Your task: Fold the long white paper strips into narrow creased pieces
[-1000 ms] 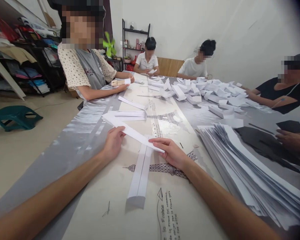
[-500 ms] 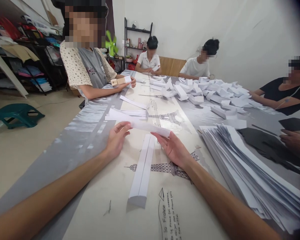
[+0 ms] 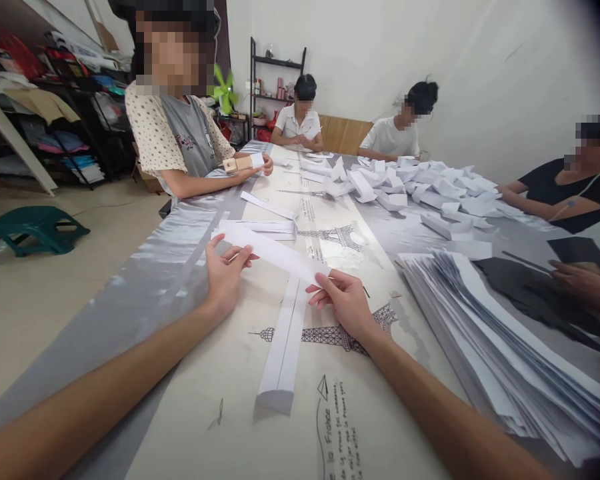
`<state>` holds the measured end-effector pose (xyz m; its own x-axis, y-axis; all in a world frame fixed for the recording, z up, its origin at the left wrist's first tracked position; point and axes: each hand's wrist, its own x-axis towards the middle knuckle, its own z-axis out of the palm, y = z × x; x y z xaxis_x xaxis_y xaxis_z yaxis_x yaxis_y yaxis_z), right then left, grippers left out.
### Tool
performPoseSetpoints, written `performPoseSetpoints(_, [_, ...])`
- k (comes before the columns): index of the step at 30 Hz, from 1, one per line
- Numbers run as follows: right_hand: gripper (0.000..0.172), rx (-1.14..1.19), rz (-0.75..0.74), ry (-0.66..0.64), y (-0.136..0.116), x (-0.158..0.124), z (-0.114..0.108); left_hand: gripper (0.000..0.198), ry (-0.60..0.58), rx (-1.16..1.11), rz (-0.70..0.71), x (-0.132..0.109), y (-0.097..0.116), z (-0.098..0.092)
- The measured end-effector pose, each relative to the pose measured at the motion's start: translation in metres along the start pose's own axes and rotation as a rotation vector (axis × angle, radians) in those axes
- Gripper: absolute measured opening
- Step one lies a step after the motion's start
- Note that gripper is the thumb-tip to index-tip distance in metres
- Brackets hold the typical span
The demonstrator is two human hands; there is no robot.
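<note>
Between my two hands a white paper strip (image 3: 280, 252) is held up over the table, slanting down to the right. My left hand (image 3: 226, 270) pinches its left end, thumb in front. At the other end, my right hand (image 3: 343, 293) grips the strip between thumb and fingers. Below it on the printed tablecloth lies a folded paper strip (image 3: 280, 353) with a lengthwise seam, its near end curved up. Just beyond my left hand are several flat paper strips (image 3: 273, 230), partly covered by the held one.
A stack of paper sheets (image 3: 490, 347) lies on the right, near my right forearm. Farther back is a heap of folded paper pieces (image 3: 410, 183). A co-worker (image 3: 190, 140) at the left holds a wooden block (image 3: 237, 164) with white paper. Other people sit around the table.
The held strip has turned its flat face toward me and tilted lower on the right. My left hand has risen slightly; my right hand has turned, its thumb now over the strip.
</note>
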<state>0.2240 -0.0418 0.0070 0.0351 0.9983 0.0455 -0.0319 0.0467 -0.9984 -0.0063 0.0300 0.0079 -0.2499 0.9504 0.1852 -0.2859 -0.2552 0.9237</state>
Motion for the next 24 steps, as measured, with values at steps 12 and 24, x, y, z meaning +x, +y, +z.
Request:
performPoseSetpoints(12, [0.031,-0.006,-0.039,0.066,0.007,0.004,-0.002,0.051,0.048,-0.089,-0.162,0.008,0.002,-0.002])
performPoseSetpoints(24, [0.024,0.059,-0.042,-0.044,0.006,0.005,-0.007,0.044,-0.550,0.218,-0.171,-0.007,0.010,-0.003])
